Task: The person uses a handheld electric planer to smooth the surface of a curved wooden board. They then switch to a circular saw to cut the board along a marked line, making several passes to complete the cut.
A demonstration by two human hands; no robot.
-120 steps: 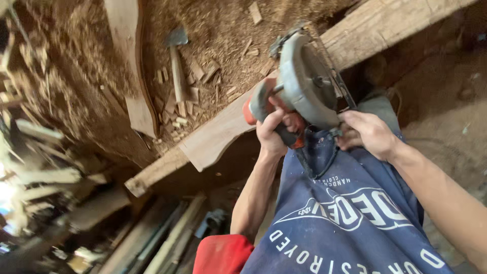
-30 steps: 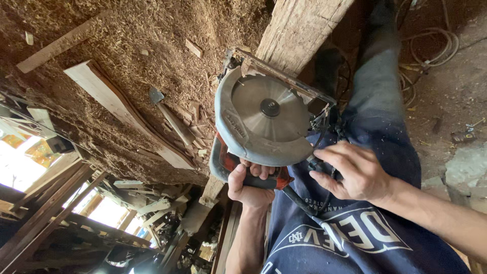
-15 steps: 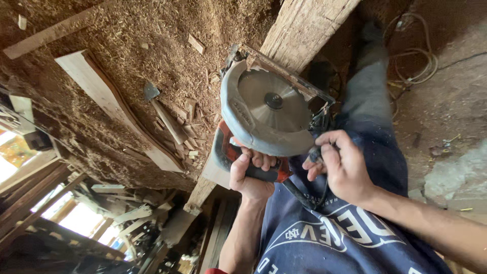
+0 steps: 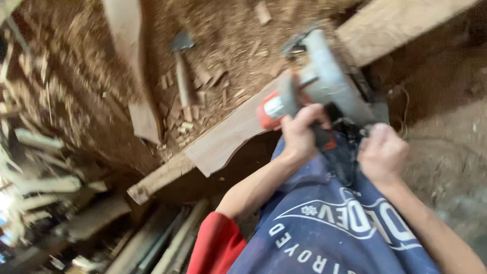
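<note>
Head view, looking down. Lower centre to lower right of the frame: the person's navy printed shirt [image 4: 335,233], with a red sleeve [image 4: 215,246] at the bottom edge. Centre: the left hand [image 4: 299,134], its grip wrapped tight around the handle of a circular saw [image 4: 324,83]. Right of centre: the right hand [image 4: 383,152], its grip curled into a fist just below the saw's dark rear part; motion blur hides exactly what it clasps, probably a second handle or the cord. The saw, with a grey guard and a red-orange body, sits in the upper centre, resting on or just above a long wooden plank [image 4: 223,139] that runs diagonally from lower left to upper right. Beyond the plank, upper left of centre: a hammer [image 4: 180,61] lying among wood chips and sawdust on the floor [image 4: 228,30], beside a curved board [image 4: 134,66]. Far left: a blurred stack of timber offcuts [image 4: 35,167].
</note>
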